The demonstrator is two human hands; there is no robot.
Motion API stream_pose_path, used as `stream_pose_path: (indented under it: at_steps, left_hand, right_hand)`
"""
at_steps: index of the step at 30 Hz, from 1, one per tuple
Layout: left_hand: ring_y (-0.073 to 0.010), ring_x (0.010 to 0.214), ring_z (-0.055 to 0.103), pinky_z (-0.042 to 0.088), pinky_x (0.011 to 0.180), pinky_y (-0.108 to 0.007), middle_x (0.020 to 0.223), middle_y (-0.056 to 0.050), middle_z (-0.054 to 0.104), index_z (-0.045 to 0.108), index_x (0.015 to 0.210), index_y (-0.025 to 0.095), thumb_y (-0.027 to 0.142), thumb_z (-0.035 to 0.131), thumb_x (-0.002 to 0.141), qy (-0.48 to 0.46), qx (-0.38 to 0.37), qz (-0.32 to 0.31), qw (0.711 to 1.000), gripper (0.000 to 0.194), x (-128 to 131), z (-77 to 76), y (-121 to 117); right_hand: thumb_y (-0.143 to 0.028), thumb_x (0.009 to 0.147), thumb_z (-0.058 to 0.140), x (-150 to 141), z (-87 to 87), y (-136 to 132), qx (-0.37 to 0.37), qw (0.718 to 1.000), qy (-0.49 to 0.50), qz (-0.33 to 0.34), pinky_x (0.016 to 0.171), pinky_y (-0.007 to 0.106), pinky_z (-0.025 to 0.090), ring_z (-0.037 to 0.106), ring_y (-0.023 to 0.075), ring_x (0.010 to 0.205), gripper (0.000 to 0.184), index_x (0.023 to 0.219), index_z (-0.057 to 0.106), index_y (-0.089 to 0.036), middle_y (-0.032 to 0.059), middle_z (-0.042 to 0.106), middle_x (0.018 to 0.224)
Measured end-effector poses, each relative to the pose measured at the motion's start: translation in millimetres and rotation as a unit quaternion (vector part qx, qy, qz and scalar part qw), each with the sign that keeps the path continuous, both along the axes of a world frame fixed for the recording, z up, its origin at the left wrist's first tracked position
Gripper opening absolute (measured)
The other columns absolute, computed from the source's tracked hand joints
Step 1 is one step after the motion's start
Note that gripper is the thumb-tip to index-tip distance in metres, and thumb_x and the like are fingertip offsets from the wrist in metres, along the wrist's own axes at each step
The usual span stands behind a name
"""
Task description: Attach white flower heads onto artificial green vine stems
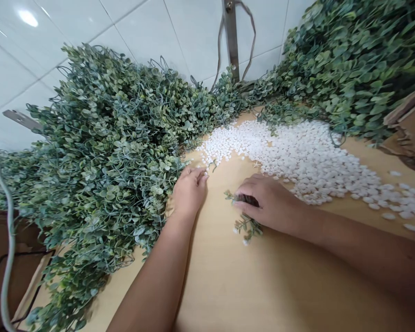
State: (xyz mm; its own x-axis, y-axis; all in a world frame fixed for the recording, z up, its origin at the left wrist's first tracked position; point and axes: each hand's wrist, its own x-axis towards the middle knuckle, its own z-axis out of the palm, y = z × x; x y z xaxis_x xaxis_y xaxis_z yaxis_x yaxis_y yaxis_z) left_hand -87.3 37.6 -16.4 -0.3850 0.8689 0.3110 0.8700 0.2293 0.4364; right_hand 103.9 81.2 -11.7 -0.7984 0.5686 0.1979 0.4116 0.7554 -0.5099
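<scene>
My right hand (266,200) is closed around a small artificial green sprig (248,226). Leaves stick out past the fingers and below the palm, with a few white bits at their tips; the middle of the sprig is hidden in the hand. To its left, my left hand (190,189) has thumb and fingers drawn together low over the tabletop (221,276). Whatever its fingertips pinch is too small to make out. Just beyond them lie loose small white pieces (314,157) in a wide spread, and a tiny green stem (212,165).
A big heap of artificial greenery (117,138) rises along the left, and another pile of leafy stems (359,69) fills the back right. Cardboard boxes (410,124) stand at both sides. A white cable (8,221) hangs at far left. Behind is a tiled wall (141,37) with a metal bracket (231,37).
</scene>
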Motion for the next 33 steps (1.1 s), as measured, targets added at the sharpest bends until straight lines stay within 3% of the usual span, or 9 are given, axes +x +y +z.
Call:
stream_pose_path:
  at_steps: [5, 8, 13, 18, 24, 29, 33]
  left_hand:
    - [-0.0170, 0.073, 0.058, 0.041, 0.067, -0.027, 0.083, -0.005, 0.064, 0.069, 0.076, 0.020, 0.019, 0.055, 0.075, -0.012, 0.022, -0.007, 1.000, 0.014, -0.4, -4.2, 5.1]
    - [-0.0124, 0.061, 0.053, 0.040, 0.061, -0.024, 0.073, -0.002, 0.063, 0.065, 0.075, 0.018, 0.021, 0.056, 0.073, -0.133, 0.059, -0.007, 0.989, 0.010, -1.9, -6.8, 4.1]
    - [-0.0057, 0.047, 0.046, 0.037, 0.048, -0.019, 0.064, 0.003, 0.059, 0.063, 0.079, 0.015, 0.025, 0.064, 0.069, -0.390, 0.127, -0.060, 0.910, 0.014, 9.9, 0.6, -3.4]
    - [-0.0054, 0.047, 0.054, 0.042, 0.050, -0.017, 0.058, 0.004, 0.062, 0.065, 0.074, 0.014, 0.027, 0.075, 0.059, -0.524, 0.086, -0.085, 0.843, 0.022, 27.0, 9.6, -7.2]
    - [-0.0078, 0.052, 0.060, 0.045, 0.052, -0.018, 0.065, -0.002, 0.070, 0.068, 0.073, 0.013, 0.029, 0.080, 0.053, -0.601, 0.047, -0.078, 0.794, 0.028, 31.1, 10.9, -8.1]
    - [-0.0080, 0.051, 0.059, 0.046, 0.052, -0.019, 0.066, -0.003, 0.070, 0.070, 0.074, 0.014, 0.029, 0.081, 0.051, -0.613, 0.028, -0.091, 0.784, 0.030, 36.2, 12.9, -9.4]
    - [-0.0084, 0.051, 0.058, 0.047, 0.055, -0.021, 0.063, -0.002, 0.070, 0.071, 0.074, 0.014, 0.029, 0.082, 0.050, -0.634, 0.017, -0.106, 0.766, 0.030, 43.0, 13.7, -10.4]
  right_hand:
    - [-0.015, 0.081, 0.047, 0.3, -0.4, -2.6, -0.057, 0.998, 0.029, -0.029, 0.070, 0.029, 0.038, 0.056, 0.0206, 0.077, 0.020, 0.095, 0.062, -0.014, 0.0089, 0.064, 0.081]
    - [-0.013, 0.082, 0.040, 1.6, -0.5, -2.8, -0.063, 0.997, 0.036, -0.023, 0.066, 0.029, 0.037, 0.053, 0.0192, 0.072, 0.018, 0.088, 0.057, -0.013, 0.0082, 0.060, 0.076]
    - [-0.015, 0.084, 0.034, 3.0, 0.9, -1.5, -0.093, 0.992, 0.082, 0.006, 0.060, 0.027, 0.034, 0.045, 0.0150, 0.062, 0.015, 0.077, 0.047, -0.017, 0.0015, 0.048, 0.065]
    - [-0.030, 0.087, 0.038, 2.8, 1.5, 1.1, -0.192, 0.972, 0.131, 0.021, 0.052, 0.024, 0.033, 0.042, 0.0111, 0.055, 0.020, 0.076, 0.049, -0.017, -0.0023, 0.044, 0.060]
    - [-0.034, 0.079, 0.048, 2.9, 1.1, 5.7, -0.278, 0.950, 0.141, -0.006, 0.049, 0.022, 0.032, 0.041, 0.0095, 0.052, 0.020, 0.072, 0.054, -0.015, -0.0029, 0.046, 0.057]
    - [-0.034, 0.077, 0.050, 3.1, 3.4, 8.3, -0.311, 0.931, 0.189, -0.007, 0.046, 0.022, 0.030, 0.036, 0.0080, 0.049, 0.021, 0.068, 0.053, -0.015, -0.0044, 0.042, 0.054]
    - [-0.031, 0.076, 0.052, 1.4, 2.2, 8.2, -0.314, 0.919, 0.234, -0.046, 0.049, 0.022, 0.034, 0.042, 0.0088, 0.052, 0.018, 0.069, 0.055, -0.015, -0.0024, 0.049, 0.057]
